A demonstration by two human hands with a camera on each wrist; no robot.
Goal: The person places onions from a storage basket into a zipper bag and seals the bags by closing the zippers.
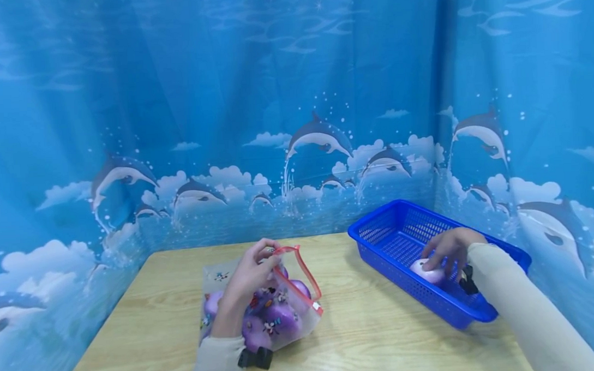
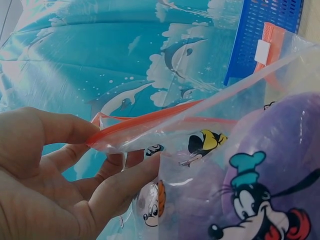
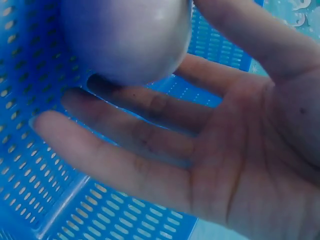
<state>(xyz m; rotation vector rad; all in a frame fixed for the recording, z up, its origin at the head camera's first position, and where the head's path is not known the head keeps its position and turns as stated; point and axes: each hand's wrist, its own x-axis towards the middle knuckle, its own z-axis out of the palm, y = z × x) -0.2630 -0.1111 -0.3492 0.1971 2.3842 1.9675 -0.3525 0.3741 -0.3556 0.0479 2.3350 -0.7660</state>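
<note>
My left hand (image 1: 253, 271) pinches the red-edged mouth of a clear zip bag (image 1: 305, 323) printed with cartoon figures. Several round purple things (image 1: 285, 318) fill the bag, which lies on the table and gapes toward the right. In the left wrist view, thumb and fingers grip the rim near one corner. Inside the blue basket (image 1: 403, 283), my right hand (image 1: 453, 246) holds a smooth, round purple-and-white thing (image 1: 424, 270) between thumb and fingers. The right wrist view shows the lower fingers stretched out under it; its top is cut off.
The basket has slotted, perforated walls and stands at the table's right side. Wood-patterned tabletop (image 1: 341, 337) lies between bag and basket. Behind hangs a blue curtain (image 1: 225, 100) with dolphins. A white slider (image 2: 261, 52) sits at the far end of the bag's zip.
</note>
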